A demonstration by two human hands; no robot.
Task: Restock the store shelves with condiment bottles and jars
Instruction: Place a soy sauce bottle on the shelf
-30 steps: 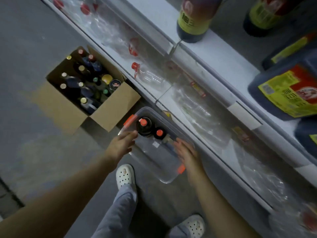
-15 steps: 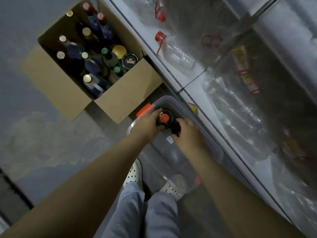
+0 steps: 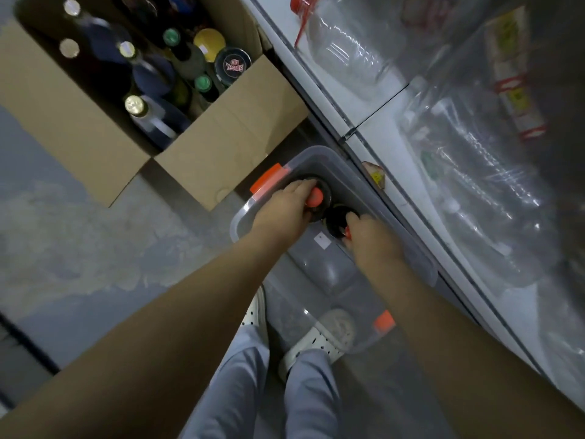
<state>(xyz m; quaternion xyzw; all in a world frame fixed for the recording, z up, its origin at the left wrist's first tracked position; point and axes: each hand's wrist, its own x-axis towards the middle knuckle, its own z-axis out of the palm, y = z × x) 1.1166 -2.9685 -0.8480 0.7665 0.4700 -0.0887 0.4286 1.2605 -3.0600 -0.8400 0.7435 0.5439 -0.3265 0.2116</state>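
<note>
Bottles remain unshelved: left hand (image 3: 286, 207) clamps one red-capped bottle (image 3: 316, 198) in the clear bin (image 3: 316, 153), right hand (image 3: 368, 237) another (image 3: 337, 218), cardboard box (image 3: 221, 128) far-left full.

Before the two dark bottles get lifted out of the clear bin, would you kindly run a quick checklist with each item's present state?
1. Left hand on the orange-capped bottle: ok.
2. Right hand on the second bottle: ok.
3. Grips fully closed: cannot tell.
4. Both bottles upright in the clear bin: ok.
5. Caps tight: cannot tell.
6. Free shelf space for them: cannot tell.
</note>
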